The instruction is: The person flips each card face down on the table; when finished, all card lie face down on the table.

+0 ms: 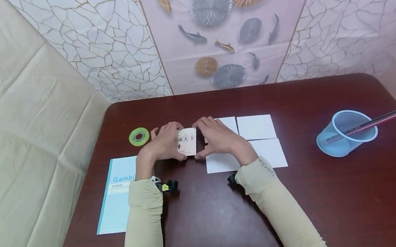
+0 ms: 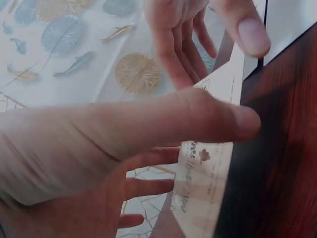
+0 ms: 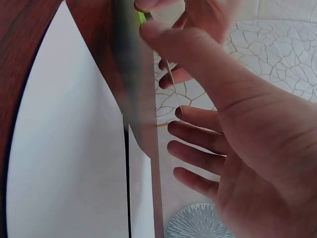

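Note:
A small printed card [image 1: 188, 144] with dark characters stands between both hands over the middle of the table. My left hand [image 1: 164, 143] grips its left part, the thumb [image 2: 242, 122] across the printed face near the lower edge and the other fingers at the far edge. At the right side, my right hand [image 1: 220, 138] holds it by the corners, thumb at the near one and index fingertip at the far one. In the right wrist view the card [image 3: 174, 87] shows edge-on as a thin line, and the other right fingers are spread behind it.
White paper sheets [image 1: 256, 127] lie under and beyond the right hand. A green tape roll [image 1: 139, 137] lies left of the left hand, with a light blue notebook [image 1: 111, 213] nearer. At the right, a blue mesh cup [image 1: 330, 141] leans with pens [image 1: 382, 118] in it.

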Motion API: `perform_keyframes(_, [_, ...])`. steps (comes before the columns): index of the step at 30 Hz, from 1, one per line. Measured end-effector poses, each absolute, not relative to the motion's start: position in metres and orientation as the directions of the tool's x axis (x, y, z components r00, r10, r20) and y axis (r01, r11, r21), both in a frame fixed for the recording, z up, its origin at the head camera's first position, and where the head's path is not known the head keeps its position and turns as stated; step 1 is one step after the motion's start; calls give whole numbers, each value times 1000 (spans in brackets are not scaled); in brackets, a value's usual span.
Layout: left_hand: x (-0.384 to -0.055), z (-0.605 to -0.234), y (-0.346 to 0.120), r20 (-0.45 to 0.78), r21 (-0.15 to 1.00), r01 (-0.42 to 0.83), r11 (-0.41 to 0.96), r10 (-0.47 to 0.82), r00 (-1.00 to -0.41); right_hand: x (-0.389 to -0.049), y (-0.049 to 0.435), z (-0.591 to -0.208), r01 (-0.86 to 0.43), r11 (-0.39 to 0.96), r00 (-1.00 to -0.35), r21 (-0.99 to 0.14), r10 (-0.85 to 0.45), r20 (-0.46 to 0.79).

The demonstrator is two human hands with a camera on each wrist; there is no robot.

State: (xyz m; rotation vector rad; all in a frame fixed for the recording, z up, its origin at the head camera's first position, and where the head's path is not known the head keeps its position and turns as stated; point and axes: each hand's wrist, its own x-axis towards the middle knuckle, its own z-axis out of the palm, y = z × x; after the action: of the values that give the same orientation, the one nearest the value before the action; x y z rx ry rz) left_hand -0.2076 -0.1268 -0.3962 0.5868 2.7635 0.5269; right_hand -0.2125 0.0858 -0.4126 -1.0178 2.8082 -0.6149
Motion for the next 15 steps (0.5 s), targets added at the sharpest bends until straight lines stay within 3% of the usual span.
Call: perform_keyframes(15, [-207, -390, -121, -83, 475, 425, 771, 520, -850, -215, 96, -405, -585, 620, -765, -523, -636, 100])
